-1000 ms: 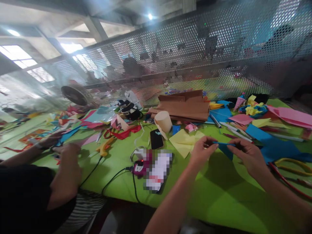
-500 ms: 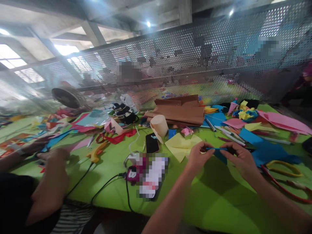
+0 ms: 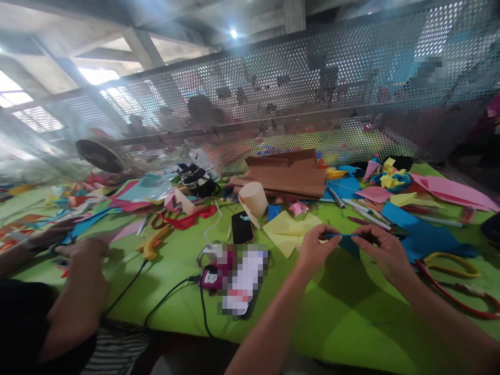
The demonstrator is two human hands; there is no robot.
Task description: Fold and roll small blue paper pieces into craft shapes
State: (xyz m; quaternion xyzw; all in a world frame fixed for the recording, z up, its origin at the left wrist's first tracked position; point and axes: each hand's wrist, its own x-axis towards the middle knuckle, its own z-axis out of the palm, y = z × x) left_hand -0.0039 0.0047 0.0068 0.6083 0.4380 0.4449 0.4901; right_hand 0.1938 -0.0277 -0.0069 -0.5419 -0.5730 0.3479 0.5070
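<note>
Between my two hands a small piece of blue paper (image 3: 349,247) hangs above the green tabletop, its top edge folded or rolled. My left hand (image 3: 318,246) pinches the left end of that edge. At the other end, my right hand (image 3: 380,249) pinches with thumb and fingers. Just behind my left hand lies a creased sheet of yellow paper (image 3: 279,234). Larger blue paper (image 3: 433,240) rests right of my right hand, with yellow-handled and red-handled tools (image 3: 453,264) in front of it.
A co-worker's hands (image 3: 84,250) work among paper scraps at left. A yellow glue gun (image 3: 153,242), black phone (image 3: 242,227), lit phone (image 3: 244,284), tape roll (image 3: 253,198), brown paper (image 3: 285,177) and several pens (image 3: 369,214) lie about. A perforated metal screen (image 3: 234,104) stands behind.
Both hands keep their pinch on the blue paper. The whole view has shifted slightly, and the paper's top edge sits a touch higher and further left in the picture.
</note>
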